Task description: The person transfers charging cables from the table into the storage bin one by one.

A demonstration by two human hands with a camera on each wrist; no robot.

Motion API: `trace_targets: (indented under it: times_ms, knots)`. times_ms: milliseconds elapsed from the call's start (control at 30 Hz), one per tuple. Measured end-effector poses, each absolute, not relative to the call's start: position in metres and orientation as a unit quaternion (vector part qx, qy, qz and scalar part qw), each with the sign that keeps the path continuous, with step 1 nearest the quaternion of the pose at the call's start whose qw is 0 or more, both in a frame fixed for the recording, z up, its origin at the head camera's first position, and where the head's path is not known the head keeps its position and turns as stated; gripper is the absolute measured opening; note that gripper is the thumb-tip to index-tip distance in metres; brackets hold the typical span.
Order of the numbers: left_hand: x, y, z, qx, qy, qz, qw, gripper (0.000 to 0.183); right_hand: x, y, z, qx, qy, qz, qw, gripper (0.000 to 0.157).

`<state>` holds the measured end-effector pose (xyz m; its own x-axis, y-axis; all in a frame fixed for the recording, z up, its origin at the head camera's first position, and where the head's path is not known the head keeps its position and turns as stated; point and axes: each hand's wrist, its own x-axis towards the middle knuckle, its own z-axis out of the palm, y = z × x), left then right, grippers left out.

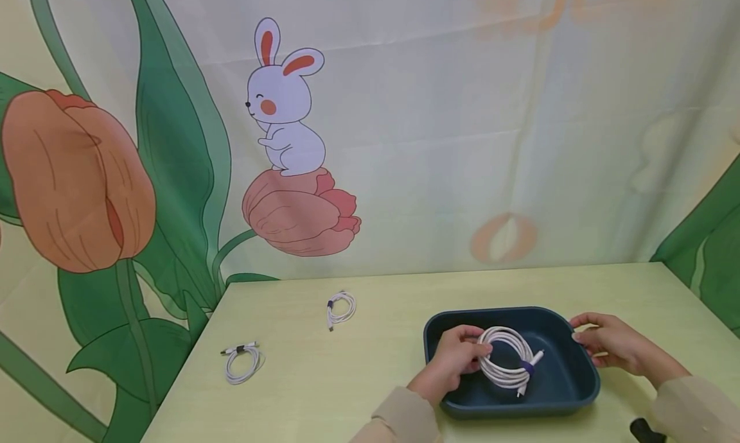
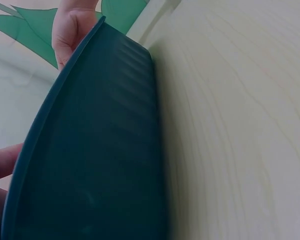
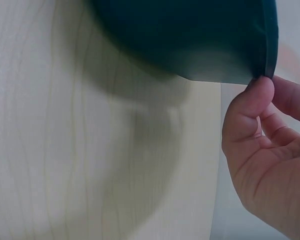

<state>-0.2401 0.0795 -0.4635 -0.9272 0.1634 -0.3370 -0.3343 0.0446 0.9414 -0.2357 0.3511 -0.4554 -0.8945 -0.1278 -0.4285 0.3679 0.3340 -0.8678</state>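
A dark blue-green rectangular tub (image 1: 563,366) stands at the right of the table. My left hand (image 1: 453,358) reaches over its left side and pinches a coiled white cable (image 1: 503,377) between thumb and fingers. A dark purple strap (image 1: 527,368) binds the coil, which shows over the inside of the tub. At the tub's right rim, my right hand (image 1: 615,345) pinches the edge between thumb and fingers, as the right wrist view also shows. The left wrist view shows the tub's outer wall (image 2: 105,130); the coil is hidden there.
Two smaller coiled white cables lie on the table (image 1: 300,379): one (image 1: 342,307) toward the back, the other (image 1: 243,363) by the left edge. A black object (image 1: 646,430) lies at the lower right. Behind the table hangs a printed cloth (image 1: 405,141) with tulips and a rabbit.
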Motion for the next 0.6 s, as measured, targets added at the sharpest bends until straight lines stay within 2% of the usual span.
trace_targets:
  times_ms: [600]
  knots:
    - [-0.243,0.094,-0.471,-0.084,0.699,0.685,0.189,0.021,-0.237,0.351,-0.456,0.089,0.788,-0.570,0.215,0.033]
